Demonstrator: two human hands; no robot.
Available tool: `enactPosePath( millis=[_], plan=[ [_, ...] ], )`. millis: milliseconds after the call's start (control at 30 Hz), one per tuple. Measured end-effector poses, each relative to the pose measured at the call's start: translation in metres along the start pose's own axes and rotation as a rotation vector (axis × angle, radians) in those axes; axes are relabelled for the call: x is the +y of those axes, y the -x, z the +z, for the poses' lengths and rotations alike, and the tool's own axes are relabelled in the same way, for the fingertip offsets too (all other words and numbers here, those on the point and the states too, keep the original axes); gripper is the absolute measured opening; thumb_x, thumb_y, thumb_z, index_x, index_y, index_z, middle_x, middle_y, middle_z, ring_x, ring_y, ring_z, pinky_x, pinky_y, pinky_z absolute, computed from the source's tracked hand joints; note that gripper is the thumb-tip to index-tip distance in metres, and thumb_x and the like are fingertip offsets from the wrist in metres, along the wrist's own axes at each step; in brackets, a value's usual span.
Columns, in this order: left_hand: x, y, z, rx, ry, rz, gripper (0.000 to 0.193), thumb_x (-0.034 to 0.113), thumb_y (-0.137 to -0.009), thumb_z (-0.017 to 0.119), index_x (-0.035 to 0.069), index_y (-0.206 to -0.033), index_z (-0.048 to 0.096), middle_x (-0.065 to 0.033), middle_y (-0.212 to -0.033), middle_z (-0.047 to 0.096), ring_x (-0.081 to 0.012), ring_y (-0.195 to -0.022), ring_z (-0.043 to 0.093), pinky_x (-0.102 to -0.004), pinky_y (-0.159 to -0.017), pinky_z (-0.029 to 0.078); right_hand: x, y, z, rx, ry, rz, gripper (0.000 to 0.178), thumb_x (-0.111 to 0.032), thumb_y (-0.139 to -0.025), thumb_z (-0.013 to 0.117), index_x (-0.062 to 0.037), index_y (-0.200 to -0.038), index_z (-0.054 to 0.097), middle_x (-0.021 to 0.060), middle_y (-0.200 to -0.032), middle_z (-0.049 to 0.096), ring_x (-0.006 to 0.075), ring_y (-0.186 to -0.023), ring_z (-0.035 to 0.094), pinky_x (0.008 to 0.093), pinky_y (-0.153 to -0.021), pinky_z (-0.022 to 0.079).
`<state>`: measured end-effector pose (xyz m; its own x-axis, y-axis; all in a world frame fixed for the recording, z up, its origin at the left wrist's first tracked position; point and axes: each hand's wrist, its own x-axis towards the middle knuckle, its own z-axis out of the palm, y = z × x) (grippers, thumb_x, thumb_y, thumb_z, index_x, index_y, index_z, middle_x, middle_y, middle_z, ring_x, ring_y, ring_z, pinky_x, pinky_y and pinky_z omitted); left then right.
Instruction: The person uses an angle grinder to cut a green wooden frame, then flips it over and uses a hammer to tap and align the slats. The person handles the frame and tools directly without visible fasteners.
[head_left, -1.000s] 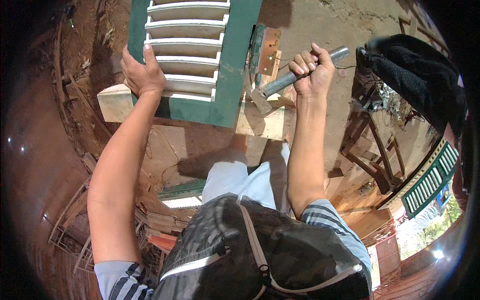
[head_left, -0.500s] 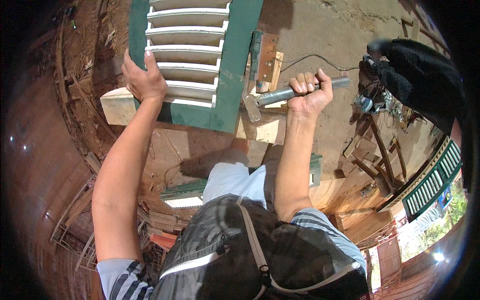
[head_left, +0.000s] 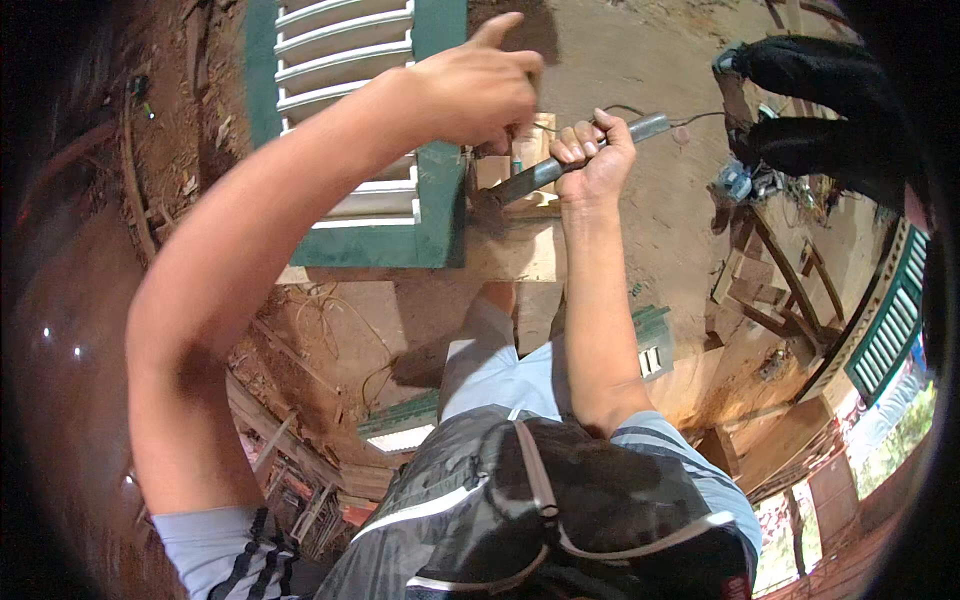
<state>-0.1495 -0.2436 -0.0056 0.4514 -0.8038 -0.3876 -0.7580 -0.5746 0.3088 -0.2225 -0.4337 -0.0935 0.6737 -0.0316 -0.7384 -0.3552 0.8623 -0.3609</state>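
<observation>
A hammer with a grey pipe-like handle (head_left: 530,182) is in my right hand (head_left: 597,160), fingers wrapped round the handle. Its head, smeared by motion, lies beside the lower right corner of a green-framed louvred shutter (head_left: 440,205) with white slats (head_left: 345,35). My left hand (head_left: 480,95) reaches across the shutter's right side frame, above the hammer. One finger points outward and the others bend downward, apart from it; I see nothing held. That hand hides most of the brown plate at the shutter's edge. A pale wood block (head_left: 540,150) shows beside it.
Under the shutter's near end lies a pale wooden board (head_left: 515,255). A person in black trousers (head_left: 820,85) is at the far right, near a pile of tools and cables (head_left: 765,185). Wood scraps (head_left: 775,270) lie on the ground, and another green shutter (head_left: 890,315) stands at the right.
My left hand has left the shutter's left side and crossed to its right edge. The hammer has shifted slightly left, still in my right hand. The person at right has moved.
</observation>
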Motion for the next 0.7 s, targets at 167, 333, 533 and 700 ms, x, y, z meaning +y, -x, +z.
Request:
enactPosePath(
  millis=[167,333,533,700],
  plan=[
    [-0.001,-0.016,-0.021,-0.192,0.023,0.071,0.013,0.031,-0.071,0.082,0.026,-0.083,0.082,0.0086,-0.095,0.073,-0.0152,-0.131,0.053,-0.0650,-0.126,0.008,-0.004,-0.015,0.010,-0.119,0.049,0.080,0.033,-0.018,-0.091,0.060,-0.0170,-0.068,0.037,-0.0027,-0.052,0.034,0.0126,-0.044,0.033,0.0292,-0.042,0.030],
    [-0.004,-0.012,-0.017,-0.133,0.047,0.049,0.014,0.030,-0.069,0.084,0.023,-0.081,0.081,0.0061,-0.099,0.073,-0.0167,-0.130,0.054,-0.0646,-0.125,0.011,0.004,-0.024,0.011,-0.058,-0.008,0.014,0.032,-0.017,-0.089,0.063,-0.0170,-0.069,0.038,-0.0023,-0.052,0.036,0.0120,-0.044,0.034,0.0288,-0.041,0.031],
    [-0.033,0.044,0.033,0.766,0.265,-0.389,0.040,0.049,-0.089,0.073,0.028,-0.123,0.070,-0.0050,-0.144,0.056,-0.0304,-0.144,0.042,-0.0649,-0.116,0.022,0.011,-0.024,-0.002,-0.111,-0.064,-0.067,0.025,-0.020,-0.089,0.065,-0.0119,-0.072,0.049,0.0015,-0.060,0.045,0.0138,-0.054,0.045,0.0302,-0.048,0.039],
    [-0.030,0.084,0.122,0.795,0.057,-1.039,0.066,0.056,-0.098,0.055,0.029,-0.156,0.041,-0.0027,-0.162,0.034,-0.0300,-0.152,0.025,-0.0713,-0.117,0.014,-0.020,-0.018,0.024,-0.309,-0.066,-0.064,0.020,-0.021,-0.092,0.065,-0.0033,-0.084,0.062,0.0086,-0.081,0.053,0.0187,-0.074,0.053,0.0351,-0.071,0.048]
  ],
)
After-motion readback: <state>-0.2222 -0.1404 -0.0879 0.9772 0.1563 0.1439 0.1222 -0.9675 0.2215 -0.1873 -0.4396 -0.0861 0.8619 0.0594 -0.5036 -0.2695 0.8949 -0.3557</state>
